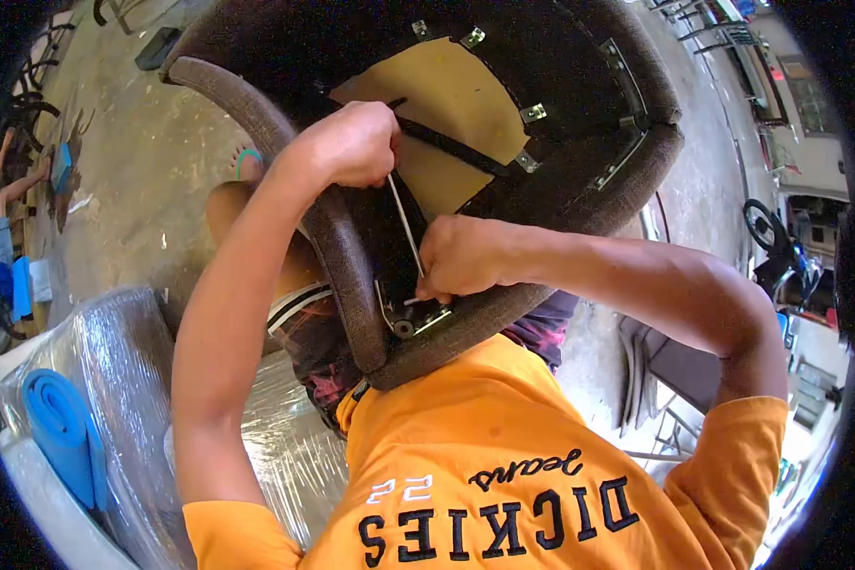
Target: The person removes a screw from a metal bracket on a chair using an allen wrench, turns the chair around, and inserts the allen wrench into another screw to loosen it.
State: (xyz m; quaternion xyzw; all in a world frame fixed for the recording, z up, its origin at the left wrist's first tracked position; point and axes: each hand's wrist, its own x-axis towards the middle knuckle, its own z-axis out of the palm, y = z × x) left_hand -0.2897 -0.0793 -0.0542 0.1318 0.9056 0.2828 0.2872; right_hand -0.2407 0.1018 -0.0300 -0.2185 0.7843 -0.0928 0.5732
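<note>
A dark brown upholstered chair seat [541,228] lies upturned against my lap, its underside facing me. My left hand [356,142] is closed in a fist round the upper end of a thin metal rod tool [405,220]; the fist hides that end. Lower down, my right hand [456,256] pinches near the rod's bottom end, beside the near corner of the frame. A metal corner bracket [434,321] sits just below those fingers. Tan backing sheet [446,85] with a black strap [451,146] across it covers the middle of the underside.
Several small metal clips [534,113] line the sheet's edge, and a metal bracket [621,160] runs along the right side. Plastic-wrapped furniture [128,361] and a blue foam roll [62,408] stand at left. Dark flat panels [679,366] lean at right. Another person's feet and hands show far left.
</note>
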